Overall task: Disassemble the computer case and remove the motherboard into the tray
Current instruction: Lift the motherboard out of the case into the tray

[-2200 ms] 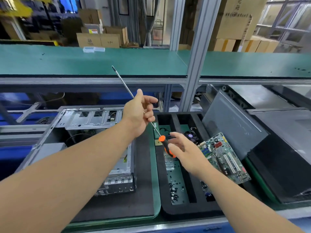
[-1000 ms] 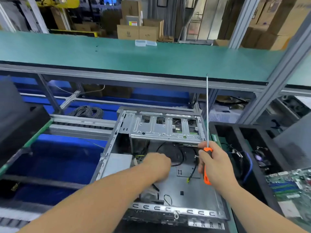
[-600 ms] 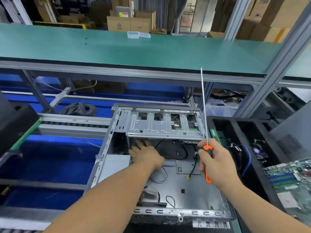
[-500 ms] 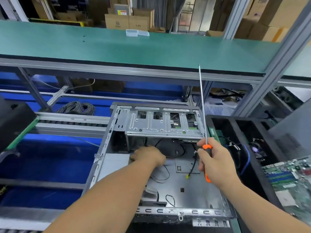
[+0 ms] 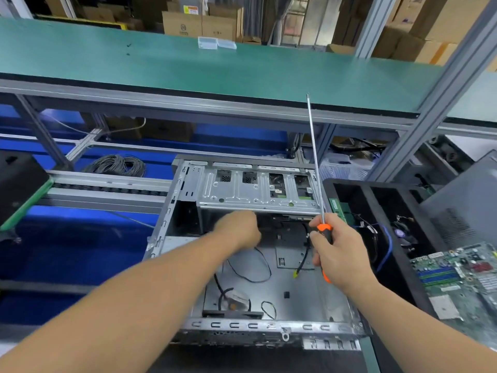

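Observation:
The open grey computer case [image 5: 309, 297] lies in front of me, its floor bare apart from loose black cables. My left hand [image 5: 239, 230] reaches inside under the drive cage [image 5: 255, 189]; its fingers are curled and hidden, so I cannot tell whether they hold anything. My right hand [image 5: 338, 251] grips the orange-and-black handle of a long screwdriver [image 5: 314, 162], whose shaft points up. The green motherboard [image 5: 462, 275] lies at the right edge in the black foam tray [image 5: 349, 189].
A green-topped shelf [image 5: 215, 68] with an aluminium frame runs across above the case. A coil of grey cable [image 5: 115, 165] lies at the left on the blue surface behind a conveyor rail. A grey case panel [image 5: 468, 211] leans at the far right.
The view turned from the tray to the case. My left hand let go of the screwdriver shaft and reached into the case under the drive cage. My right hand raised the screwdriver upright.

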